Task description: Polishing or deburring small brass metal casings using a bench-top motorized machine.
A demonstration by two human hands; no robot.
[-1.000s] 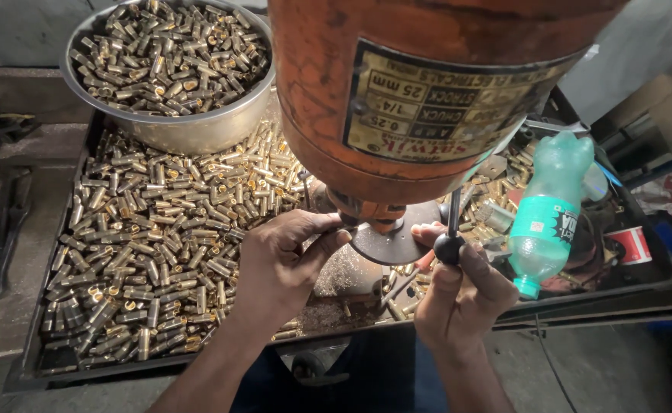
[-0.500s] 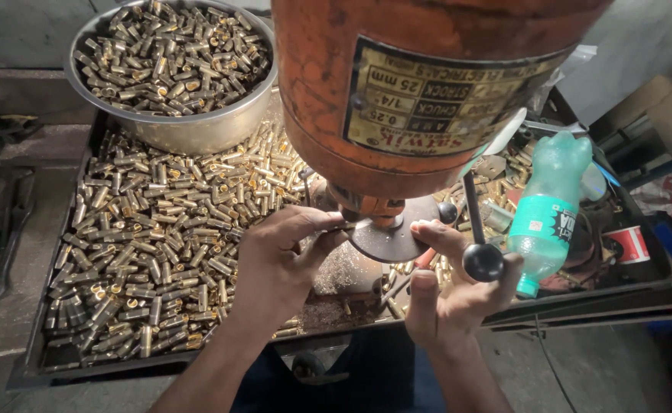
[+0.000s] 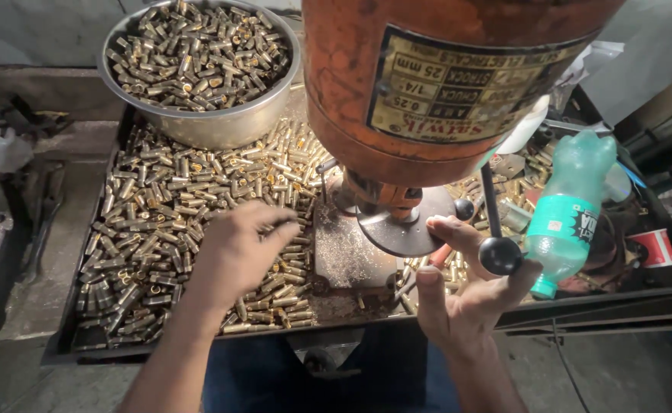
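Left hand (image 3: 236, 248) spread open over brass casings (image 3: 160, 222) in tray (image 3: 64, 348); right hand (image 3: 466, 294) loosely open under black lever knob (image 3: 500, 255) of drill press (image 3: 435, 84).

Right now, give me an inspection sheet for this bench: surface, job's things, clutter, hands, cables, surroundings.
Surface: dark metal tray, covered on the left with loose brass pieces.
Job's things: orange drill press over a round table; black-knobbed lever.
Clutter: steel bowl full of brass pieces at the back; green plastic bottle and red-and-white cup on the right.
Hands: left hand on the brass pieces, fingers bent; right hand open, palm at the lever knob.
Cables: one thin dark lead below the tray's right edge.
Surroundings: grimy bench with dark tools on the left.
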